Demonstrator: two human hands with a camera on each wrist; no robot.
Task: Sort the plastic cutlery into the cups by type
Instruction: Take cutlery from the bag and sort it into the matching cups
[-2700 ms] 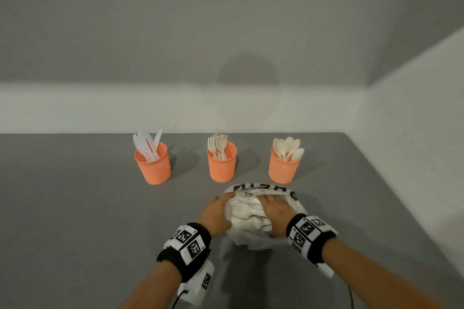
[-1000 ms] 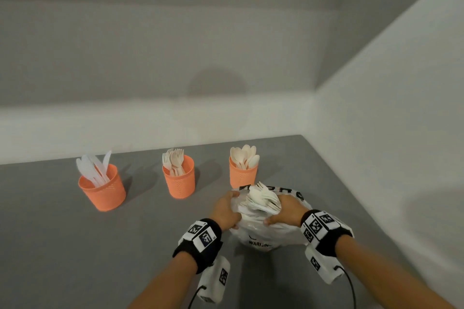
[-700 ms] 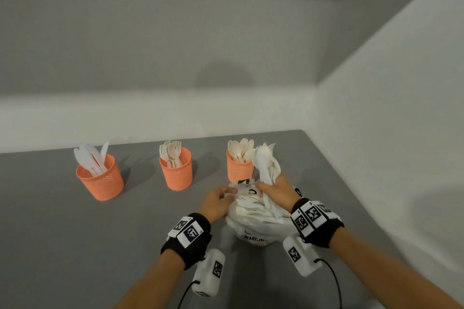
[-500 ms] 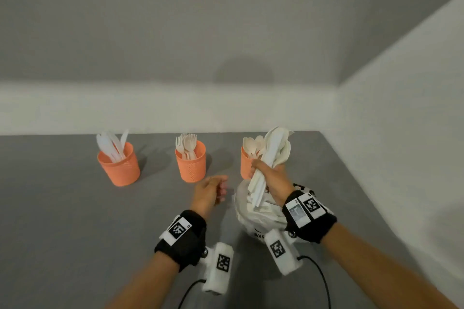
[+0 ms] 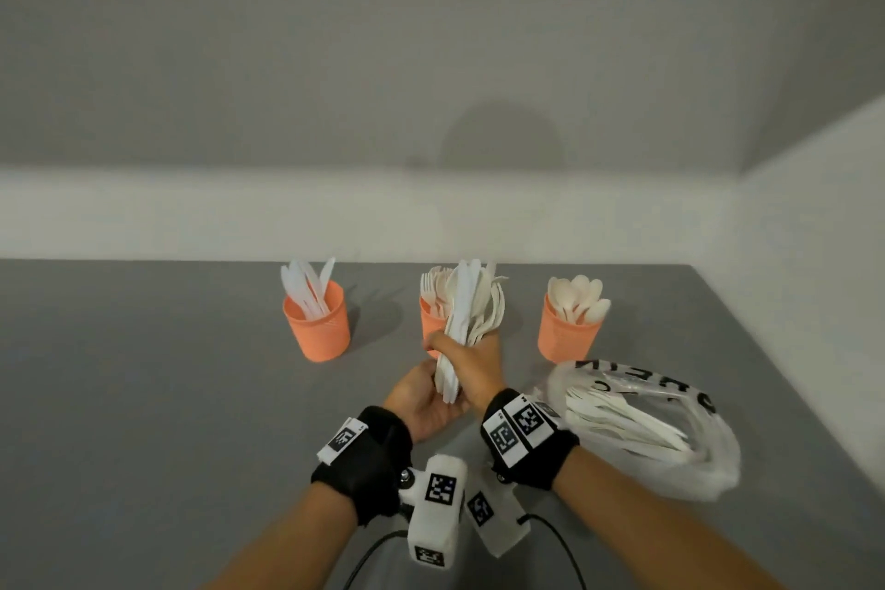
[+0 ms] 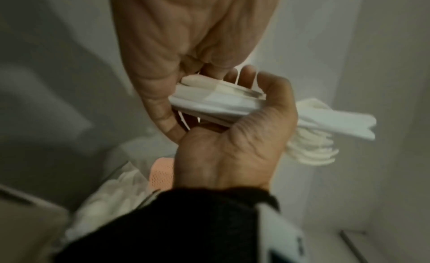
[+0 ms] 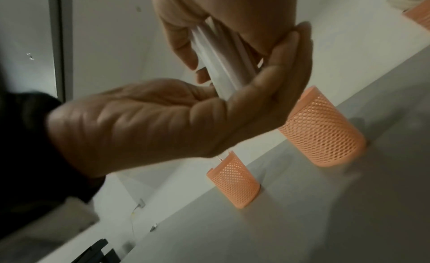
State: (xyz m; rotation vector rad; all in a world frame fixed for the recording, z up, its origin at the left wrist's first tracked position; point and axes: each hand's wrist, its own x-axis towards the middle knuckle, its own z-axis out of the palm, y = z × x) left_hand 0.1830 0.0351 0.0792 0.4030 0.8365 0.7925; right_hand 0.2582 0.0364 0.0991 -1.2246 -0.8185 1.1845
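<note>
Three orange mesh cups stand in a row: the left cup [image 5: 317, 326] holds knives, the middle cup [image 5: 429, 326] forks, the right cup [image 5: 567, 333] spoons. My right hand [image 5: 474, 362] grips an upright bundle of white cutlery [image 5: 471, 302] in front of the middle cup, partly hiding it. My left hand [image 5: 419, 398] lies palm up under the bundle, its fingers fairly straight against the handle ends [image 7: 221, 68]. The left wrist view shows the bundle [image 6: 216, 103] mixes flat knife blades and fork tines.
A clear plastic bag [image 5: 670, 460] with black lettering lies on its side at the right of the grey table [image 5: 167, 398], with several white cutlery pieces inside. White walls close off the table behind and to the right.
My right hand has pulled a bundle of cutlery out of the bag and carried it left and up. My left hand has let go of the bag and moved under the bundle.
</note>
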